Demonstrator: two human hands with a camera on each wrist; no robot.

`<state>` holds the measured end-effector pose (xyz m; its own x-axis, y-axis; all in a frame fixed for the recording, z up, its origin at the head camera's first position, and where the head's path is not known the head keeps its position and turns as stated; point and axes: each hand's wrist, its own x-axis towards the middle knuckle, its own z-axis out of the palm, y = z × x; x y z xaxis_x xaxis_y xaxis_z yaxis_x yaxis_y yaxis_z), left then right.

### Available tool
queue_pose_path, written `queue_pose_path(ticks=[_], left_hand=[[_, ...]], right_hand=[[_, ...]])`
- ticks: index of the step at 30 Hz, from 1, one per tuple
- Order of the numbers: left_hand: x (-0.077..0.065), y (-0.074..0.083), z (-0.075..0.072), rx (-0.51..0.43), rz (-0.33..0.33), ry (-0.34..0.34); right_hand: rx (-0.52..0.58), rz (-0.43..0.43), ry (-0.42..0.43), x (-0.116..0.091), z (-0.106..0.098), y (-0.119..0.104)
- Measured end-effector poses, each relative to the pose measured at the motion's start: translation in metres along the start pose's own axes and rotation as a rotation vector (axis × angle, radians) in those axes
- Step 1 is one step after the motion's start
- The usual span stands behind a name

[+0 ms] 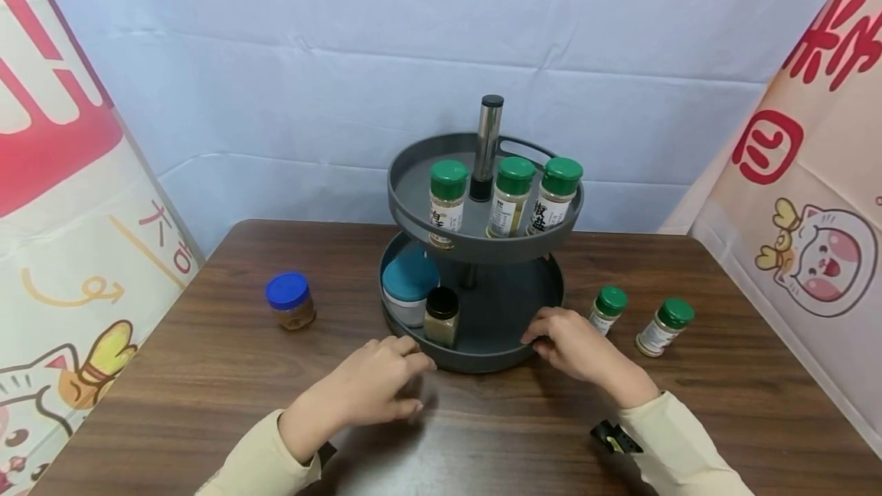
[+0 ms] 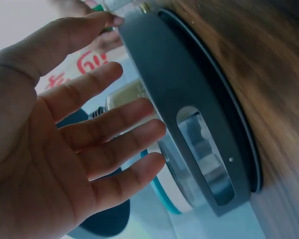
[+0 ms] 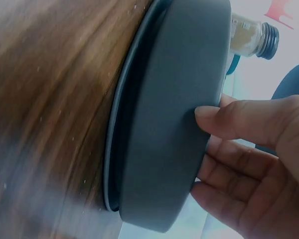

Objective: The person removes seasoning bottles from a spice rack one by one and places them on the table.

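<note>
A dark grey two-tier turntable rack point(image 1: 482, 362) stands on the table. My right hand point(image 1: 568, 343) pinches the rim of its lower tray point(image 3: 174, 114) between thumb and fingers. By the front left of that tray is my left hand point(image 1: 372, 381), its fingers loosely extended in the left wrist view and holding nothing. The lower tray bears a teal-lidded tub point(image 1: 410, 282) and a black-capped jar point(image 1: 442, 316), close to my left hand. On the upper tray point(image 1: 420, 167) stand three green-capped spice bottles, among them a left one point(image 1: 447, 201) and a right one point(image 1: 553, 194).
A blue-lidded jar point(image 1: 291, 301) stands on the brown wooden table point(image 1: 207, 373) to the left. Right of the rack are two green-capped bottles, one nearer point(image 1: 608, 308) and one farther right point(image 1: 664, 327). A metal post point(image 1: 488, 136) rises through the rack.
</note>
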<state>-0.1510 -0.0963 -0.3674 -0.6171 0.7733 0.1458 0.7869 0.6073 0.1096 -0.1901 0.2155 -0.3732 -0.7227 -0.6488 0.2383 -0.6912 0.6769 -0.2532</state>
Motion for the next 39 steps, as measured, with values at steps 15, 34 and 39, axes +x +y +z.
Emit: queue_pose_path(ticks=[15, 34, 39], left_hand=[[0.008, 0.015, 0.002, 0.009, 0.052, -0.018], [0.004, 0.010, 0.000, -0.016, 0.038, 0.030], [0.002, 0.005, 0.000, -0.018, 0.014, 0.035]], right_hand=[[0.064, 0.038, -0.004, -0.002, -0.002, 0.023], [0.044, 0.047, -0.011, -0.002, -0.002, 0.017], [0.045, 0.027, -0.006, -0.001, -0.002, 0.009]])
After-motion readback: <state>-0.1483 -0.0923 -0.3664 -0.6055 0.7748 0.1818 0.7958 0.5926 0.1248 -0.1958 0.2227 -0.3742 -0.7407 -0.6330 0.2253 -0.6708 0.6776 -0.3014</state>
